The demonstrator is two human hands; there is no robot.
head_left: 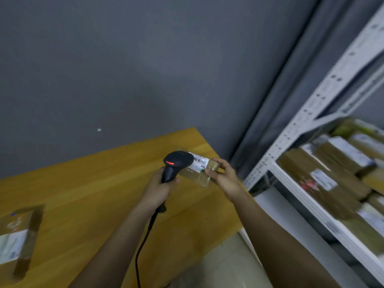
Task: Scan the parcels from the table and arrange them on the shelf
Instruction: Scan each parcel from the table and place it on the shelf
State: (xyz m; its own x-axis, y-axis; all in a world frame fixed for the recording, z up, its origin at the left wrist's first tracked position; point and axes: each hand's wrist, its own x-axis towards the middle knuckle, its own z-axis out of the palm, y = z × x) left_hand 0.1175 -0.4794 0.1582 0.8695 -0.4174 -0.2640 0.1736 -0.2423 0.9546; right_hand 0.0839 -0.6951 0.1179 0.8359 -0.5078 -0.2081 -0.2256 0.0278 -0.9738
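**Scan in progress over desk**

Left hand (154, 189) gripped the scanner (176, 164), its head over the label. Right hand (225, 177) pinched the small parcel (200, 172) above the desk (83, 183) corner. Another parcel (16, 240) lay at 8 o'clock; shelf (301, 196) at 3 o'clock.

a parcel (16, 238) lies on the table (93, 194) at left; the shelf (311, 204) stands right of it.

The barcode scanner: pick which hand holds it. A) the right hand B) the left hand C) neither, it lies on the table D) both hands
B: the left hand grips the barcode scanner by its handle, while the right hand holds the small parcel.
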